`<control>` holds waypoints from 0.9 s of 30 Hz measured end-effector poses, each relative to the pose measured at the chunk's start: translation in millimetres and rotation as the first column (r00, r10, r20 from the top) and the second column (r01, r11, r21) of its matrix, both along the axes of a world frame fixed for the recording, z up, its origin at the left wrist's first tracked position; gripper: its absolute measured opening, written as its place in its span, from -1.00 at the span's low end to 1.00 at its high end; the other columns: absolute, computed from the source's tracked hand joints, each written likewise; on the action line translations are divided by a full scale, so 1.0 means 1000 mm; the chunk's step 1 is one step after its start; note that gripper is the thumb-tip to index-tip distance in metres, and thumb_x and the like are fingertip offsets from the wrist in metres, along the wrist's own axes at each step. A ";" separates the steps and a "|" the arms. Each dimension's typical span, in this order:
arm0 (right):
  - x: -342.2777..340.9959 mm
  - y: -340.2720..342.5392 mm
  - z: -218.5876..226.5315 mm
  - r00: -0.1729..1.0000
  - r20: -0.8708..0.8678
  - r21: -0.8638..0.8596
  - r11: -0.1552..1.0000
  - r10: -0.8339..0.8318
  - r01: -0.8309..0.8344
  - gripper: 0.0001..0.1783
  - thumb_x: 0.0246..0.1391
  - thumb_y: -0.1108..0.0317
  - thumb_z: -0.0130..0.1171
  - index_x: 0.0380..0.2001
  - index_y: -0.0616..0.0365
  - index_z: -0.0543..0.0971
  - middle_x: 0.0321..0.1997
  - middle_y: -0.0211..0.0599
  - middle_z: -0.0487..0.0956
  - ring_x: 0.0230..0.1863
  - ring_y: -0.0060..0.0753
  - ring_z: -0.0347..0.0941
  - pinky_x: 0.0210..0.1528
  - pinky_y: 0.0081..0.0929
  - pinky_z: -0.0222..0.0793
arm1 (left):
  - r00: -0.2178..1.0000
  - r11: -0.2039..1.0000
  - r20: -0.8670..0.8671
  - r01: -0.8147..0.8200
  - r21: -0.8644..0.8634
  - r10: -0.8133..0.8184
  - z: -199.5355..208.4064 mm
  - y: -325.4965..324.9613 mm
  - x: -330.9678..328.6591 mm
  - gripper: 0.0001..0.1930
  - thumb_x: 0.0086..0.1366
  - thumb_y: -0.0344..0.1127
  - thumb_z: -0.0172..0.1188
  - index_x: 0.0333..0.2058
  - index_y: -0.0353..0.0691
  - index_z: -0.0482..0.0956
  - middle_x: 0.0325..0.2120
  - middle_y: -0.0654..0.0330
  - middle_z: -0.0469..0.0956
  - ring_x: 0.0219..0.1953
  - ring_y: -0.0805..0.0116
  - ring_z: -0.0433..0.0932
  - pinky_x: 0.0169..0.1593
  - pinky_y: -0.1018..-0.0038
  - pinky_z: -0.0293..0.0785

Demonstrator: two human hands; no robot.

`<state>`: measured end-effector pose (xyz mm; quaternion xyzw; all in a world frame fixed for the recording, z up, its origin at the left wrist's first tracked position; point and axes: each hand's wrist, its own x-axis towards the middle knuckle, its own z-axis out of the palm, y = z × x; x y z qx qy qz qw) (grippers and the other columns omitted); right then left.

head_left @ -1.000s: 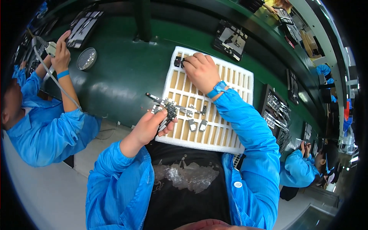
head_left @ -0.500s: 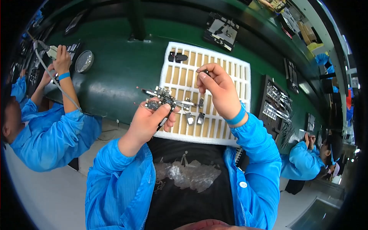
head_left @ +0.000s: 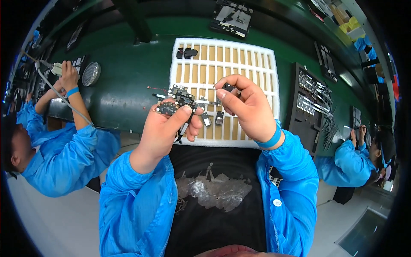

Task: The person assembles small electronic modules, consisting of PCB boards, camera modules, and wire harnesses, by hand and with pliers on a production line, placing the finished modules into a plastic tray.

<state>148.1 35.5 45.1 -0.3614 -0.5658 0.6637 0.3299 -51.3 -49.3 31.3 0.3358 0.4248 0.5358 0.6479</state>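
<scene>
In my left hand (head_left: 165,126) is a bunch of small black circuit boards (head_left: 182,100), pinched under the thumb, with thin wires sticking out at the left. My right hand (head_left: 246,105) grips a small black part (head_left: 231,89) between thumb and fingertips, just right of the boards. Both hands are above a white foam tray (head_left: 267,96) divided into many narrow slots with a tan bottom. Small black-and-silver modules (head_left: 219,118) lie in its slots below my hands. A black part with a red wire (head_left: 187,53) sits in the tray's far left corner.
The tray rests on a green table (head_left: 124,81). A black rack of boards and cables (head_left: 308,107) stands at the right, a black tray of parts (head_left: 232,19) behind. A round clear dish (head_left: 91,73) lies at left. Co-workers in blue sit on both sides.
The view has shifted slightly, so the tray appears higher. My right hand has turned, showing more of the black part in its fingers. The left hand still holds the boards.
</scene>
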 end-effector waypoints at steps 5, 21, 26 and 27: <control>0.007 -0.013 0.006 0.998 0.052 0.049 0.999 0.018 -0.020 -0.85 0.19 0.41 0.23 -0.20 0.20 0.55 -0.40 -0.58 0.47 -0.46 -0.81 0.25 -0.40 -0.76 0.18 | 0.999 0.999 -0.011 -0.035 0.021 0.035 0.002 0.003 0.010 -0.78 0.40 -0.39 0.04 -0.19 -0.46 0.56 -0.42 0.07 0.62 -0.44 0.37 0.58 -0.45 0.50 0.54; 0.014 -0.033 0.011 0.999 -0.018 -0.006 0.999 0.050 -0.050 -0.92 0.12 0.50 0.20 -0.29 0.20 0.58 -0.48 -0.57 0.50 -0.47 -0.82 0.30 -0.45 -0.75 0.22 | 0.998 0.997 0.033 -0.053 0.062 0.051 -0.005 0.005 0.027 -0.89 0.31 -0.48 0.14 -0.25 -0.42 0.57 -0.41 0.08 0.63 -0.38 0.34 0.63 -0.43 0.47 0.58; 0.012 -0.036 0.003 0.998 -0.052 0.033 0.999 0.042 -0.040 -0.93 0.12 0.52 0.20 -0.30 0.24 0.57 -0.43 -0.47 0.59 -0.44 -0.81 0.38 -0.41 -0.77 0.27 | 0.989 0.988 0.049 -0.140 0.069 0.137 -0.006 0.003 0.034 -0.86 0.30 -0.53 0.15 -0.18 -0.42 0.52 -0.39 0.08 0.62 -0.39 0.36 0.62 -0.42 0.47 0.58; 0.013 -0.036 0.005 0.998 -0.054 0.029 0.999 0.038 -0.037 -0.93 0.12 0.52 0.20 -0.30 0.24 0.57 -0.43 -0.47 0.59 -0.44 -0.81 0.38 -0.41 -0.77 0.27 | 0.993 0.991 0.057 -0.111 0.079 0.106 -0.006 0.004 0.033 -0.84 0.29 -0.54 0.15 -0.16 -0.42 0.50 -0.38 0.09 0.62 -0.39 0.37 0.62 -0.42 0.47 0.58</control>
